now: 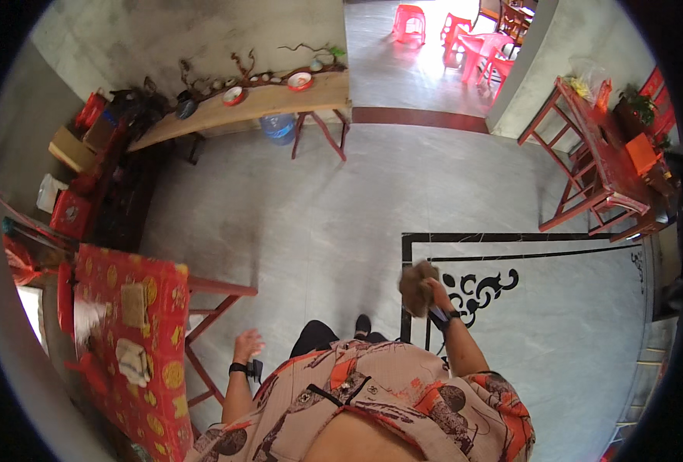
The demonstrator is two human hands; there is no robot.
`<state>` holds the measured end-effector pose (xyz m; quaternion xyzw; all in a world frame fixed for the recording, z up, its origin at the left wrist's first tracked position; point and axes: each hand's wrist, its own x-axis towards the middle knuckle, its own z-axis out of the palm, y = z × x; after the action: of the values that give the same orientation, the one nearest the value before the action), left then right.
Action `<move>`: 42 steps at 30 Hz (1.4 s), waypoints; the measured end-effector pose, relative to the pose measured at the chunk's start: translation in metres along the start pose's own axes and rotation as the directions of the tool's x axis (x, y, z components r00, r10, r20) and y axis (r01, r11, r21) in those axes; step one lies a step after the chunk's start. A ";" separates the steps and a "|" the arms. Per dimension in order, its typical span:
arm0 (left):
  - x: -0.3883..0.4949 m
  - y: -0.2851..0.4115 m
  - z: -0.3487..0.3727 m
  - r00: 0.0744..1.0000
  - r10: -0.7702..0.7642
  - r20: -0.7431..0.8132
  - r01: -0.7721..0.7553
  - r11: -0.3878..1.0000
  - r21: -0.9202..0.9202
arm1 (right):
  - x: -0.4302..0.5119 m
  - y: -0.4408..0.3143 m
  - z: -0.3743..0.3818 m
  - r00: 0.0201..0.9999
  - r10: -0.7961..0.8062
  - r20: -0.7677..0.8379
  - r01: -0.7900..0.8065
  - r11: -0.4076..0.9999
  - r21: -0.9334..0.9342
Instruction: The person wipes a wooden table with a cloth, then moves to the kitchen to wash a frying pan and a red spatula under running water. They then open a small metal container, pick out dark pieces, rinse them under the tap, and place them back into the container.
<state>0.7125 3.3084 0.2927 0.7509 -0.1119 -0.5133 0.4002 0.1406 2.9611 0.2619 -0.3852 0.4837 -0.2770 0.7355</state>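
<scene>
My right hand (440, 295) grips a crumpled brown cloth (416, 287), held out in front of my body over the tiled floor. My left hand (249, 345) is low at my side and slightly blurred, with nothing in it and its fingers apart. Nearest to that hand is a table under a red and gold patterned tablecloth (165, 338). On the tablecloth lie a folded tan cloth (134, 305) and a pale folded cloth with stripes (133, 362). Both wrists carry black straps.
Along the far wall stands a wooden plank table (260, 99) with red bowls (299, 81) and branches. A blue water jug (278, 128) sits beneath it. At right is a red wooden table (595, 144). Past a dark red threshold (419, 118) are pink plastic stools (409, 24).
</scene>
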 end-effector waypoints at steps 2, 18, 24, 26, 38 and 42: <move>0.018 0.013 0.022 0.958 -0.117 0.263 0.039 0.958 0.284 | 0.061 -0.070 0.044 0.957 0.274 0.101 -0.291 0.874 0.390; 0.315 0.230 0.219 0.903 -0.361 0.234 0.198 0.832 0.518 | 0.170 -0.194 -0.038 0.856 0.377 -0.353 -0.256 0.903 0.344; 0.420 0.351 0.341 0.905 -0.241 0.351 0.024 0.851 0.524 | 0.212 -0.150 -0.075 0.830 0.204 -0.519 -0.115 0.973 0.199; 0.446 0.379 0.374 0.900 -0.235 0.368 -0.003 0.839 0.544 | 0.240 -0.144 -0.086 0.861 0.100 -0.499 -0.083 0.995 0.057; 0.573 0.574 0.550 0.894 -0.254 0.368 -0.079 0.720 0.689 | 0.522 -0.407 -0.187 0.952 0.153 -0.267 0.039 0.802 0.596; 0.618 0.623 0.614 0.881 -0.255 0.398 -0.113 0.704 0.701 | 0.580 -0.507 -0.198 0.973 0.097 -0.208 0.046 0.806 0.590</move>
<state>0.6121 2.2438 0.2238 0.7033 -0.3626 -0.6110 0.0220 0.1592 2.1706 0.3489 -0.0965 0.4598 -0.4461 0.7617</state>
